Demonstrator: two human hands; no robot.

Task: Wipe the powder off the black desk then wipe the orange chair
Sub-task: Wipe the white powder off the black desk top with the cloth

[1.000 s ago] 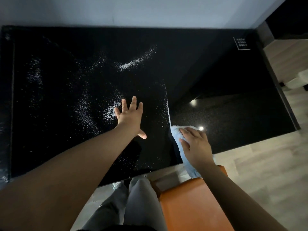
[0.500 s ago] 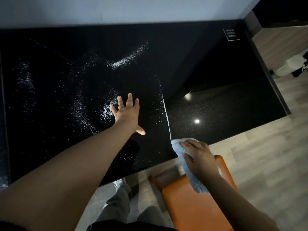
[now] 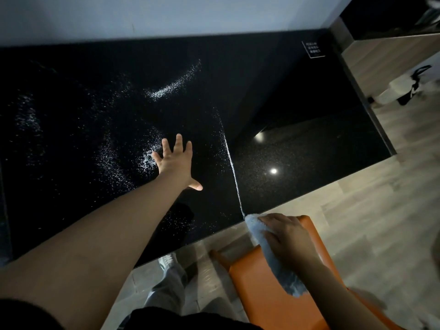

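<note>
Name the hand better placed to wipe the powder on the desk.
Right. The right hand grips the cloth at the desk edge; the left hand lies flat and bare amid the powder.

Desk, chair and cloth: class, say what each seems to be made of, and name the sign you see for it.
The desk is probably polished stone or glossy laminate: it mirrors lamps and looks finely speckled. The chair is likely smooth leather or vinyl: it has an even orange sheen. The cloth is soft fabric, perhaps microfibre: it has a fuzzy nap.
</note>
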